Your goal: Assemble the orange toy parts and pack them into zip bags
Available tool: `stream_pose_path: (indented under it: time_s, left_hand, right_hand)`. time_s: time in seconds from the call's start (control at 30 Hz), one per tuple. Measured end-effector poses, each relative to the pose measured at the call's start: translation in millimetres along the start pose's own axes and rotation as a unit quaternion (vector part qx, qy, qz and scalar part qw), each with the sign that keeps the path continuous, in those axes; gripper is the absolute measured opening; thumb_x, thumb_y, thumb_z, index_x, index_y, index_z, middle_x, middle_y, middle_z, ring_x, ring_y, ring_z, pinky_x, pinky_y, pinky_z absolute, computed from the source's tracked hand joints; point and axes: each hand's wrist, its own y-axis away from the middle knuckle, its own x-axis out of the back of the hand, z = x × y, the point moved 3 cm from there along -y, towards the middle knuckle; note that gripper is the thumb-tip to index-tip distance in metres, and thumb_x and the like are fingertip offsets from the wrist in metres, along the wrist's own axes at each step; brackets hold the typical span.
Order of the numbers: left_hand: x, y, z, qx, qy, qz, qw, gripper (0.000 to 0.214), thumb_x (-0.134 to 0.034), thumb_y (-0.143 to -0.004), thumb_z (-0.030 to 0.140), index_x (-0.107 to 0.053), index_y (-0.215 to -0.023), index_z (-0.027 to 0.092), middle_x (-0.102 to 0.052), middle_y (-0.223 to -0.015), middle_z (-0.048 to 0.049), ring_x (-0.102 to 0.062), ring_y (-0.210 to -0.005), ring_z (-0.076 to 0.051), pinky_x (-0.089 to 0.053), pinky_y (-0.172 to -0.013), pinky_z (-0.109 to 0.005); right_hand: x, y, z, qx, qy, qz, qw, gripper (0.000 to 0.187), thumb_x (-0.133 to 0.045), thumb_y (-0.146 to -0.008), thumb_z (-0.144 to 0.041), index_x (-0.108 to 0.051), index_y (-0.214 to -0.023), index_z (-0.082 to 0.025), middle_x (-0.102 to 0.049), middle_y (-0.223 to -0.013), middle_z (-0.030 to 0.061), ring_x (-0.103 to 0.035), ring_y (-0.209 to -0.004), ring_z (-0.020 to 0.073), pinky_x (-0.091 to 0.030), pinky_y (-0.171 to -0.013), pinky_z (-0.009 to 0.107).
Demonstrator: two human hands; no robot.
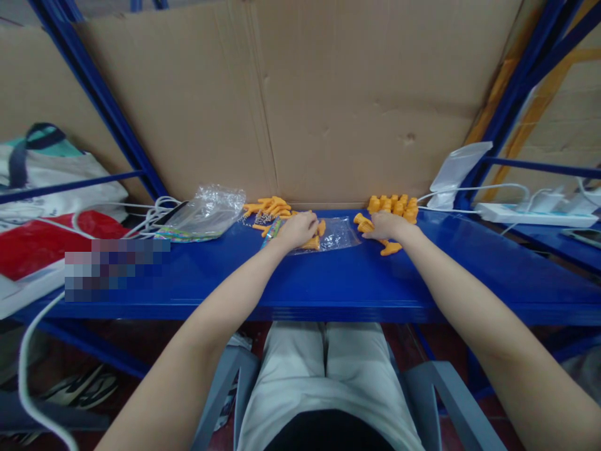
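Note:
My left hand [299, 230] lies curled over a clear plastic bag [340, 234] on the blue table, its fingers closed on the bag. Small orange plastic pieces [310, 243] show at the bag, under and beside that hand. To the right, my right hand [385, 225] is bent down among loose orange pieces [390, 248], with its fingertips closed on one of them; the grip is partly hidden by the hand. Behind it stand several upright orange figures [394, 203] in rows. Left of my left hand is a pile of orange pieces [272, 205] with metal chains [263, 218].
A stack of clear bags [206, 213] lies left on the blue table [328, 282]. White cables [153, 216], a red bag [61, 241] and a cloth bag [61, 178] are farther left. A cardboard sheet [328, 106] stands behind. A power strip [530, 214] is at right.

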Motion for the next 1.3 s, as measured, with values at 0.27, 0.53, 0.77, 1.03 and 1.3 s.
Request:
stream_pose_path:
  time_s: [0.27, 0.53, 0.77, 1.03, 1.3]
  left_hand:
    - [-3.7, 1, -5, 0.054, 0.049, 0.007, 0.997, 0.024, -0.042, -0.092, 0.023, -0.064, -0.085, 0.015, -0.070, -0.086, -0.0098, -0.063, -0.080, -0.021, -0.045, -0.074, -0.031]
    - [-2.2, 0, -1, 0.064, 0.054, -0.019, 0.996, 0.021, -0.046, -0.087, 0.018, -0.064, -0.077, 0.015, -0.070, -0.087, -0.0105, -0.063, -0.082, -0.020, -0.044, -0.074, -0.030]
    - [4.3, 2, 6, 0.067, 0.028, -0.054, 0.996, 0.024, -0.044, -0.089, 0.019, -0.067, -0.084, 0.014, -0.071, -0.096, -0.0123, -0.064, -0.088, -0.022, -0.046, -0.078, -0.032]
    - [-1.5, 1, -1, 0.041, 0.029, -0.018, 0.999, 0.027, -0.041, -0.091, 0.019, -0.067, -0.084, 0.015, -0.071, -0.096, -0.0106, -0.064, -0.089, -0.020, -0.047, -0.081, -0.031]
    - [1.7, 1, -1, 0.061, 0.015, 0.042, 0.997, 0.028, -0.038, -0.093, 0.020, -0.064, -0.085, 0.014, -0.067, -0.095, -0.0112, -0.063, -0.091, -0.020, -0.047, -0.083, -0.032]
  right_hand:
    - [1, 8, -13, -0.013, 0.004, -0.060, 0.998, 0.052, -0.067, -0.078, -0.046, -0.067, -0.114, -0.009, -0.066, -0.113, 0.0238, -0.061, -0.107, 0.0432, -0.046, -0.090, 0.052]
    - [20, 19, -17, -0.030, -0.013, 0.050, 0.998, 0.046, -0.057, -0.083, -0.042, -0.068, -0.114, -0.010, -0.063, -0.119, 0.0238, -0.051, -0.119, 0.0466, -0.036, -0.097, 0.061]
    - [29, 25, -34, 0.045, -0.039, 0.086, 0.995, 0.032, -0.061, -0.082, -0.036, -0.071, -0.107, -0.019, -0.072, -0.097, 0.0125, -0.063, -0.103, 0.0362, -0.042, -0.091, 0.047]
    - [18, 26, -46, 0.144, -0.021, 0.032, 0.989, 0.029, -0.067, -0.079, -0.033, -0.075, -0.104, -0.022, -0.073, -0.104, 0.0097, -0.067, -0.093, 0.0273, -0.045, -0.077, 0.033]
    - [17, 29, -62, 0.193, -0.012, 0.061, 0.979, 0.033, -0.053, -0.087, -0.021, -0.070, -0.114, -0.027, -0.072, -0.110, 0.0068, -0.063, -0.103, 0.0256, -0.040, -0.080, 0.033]
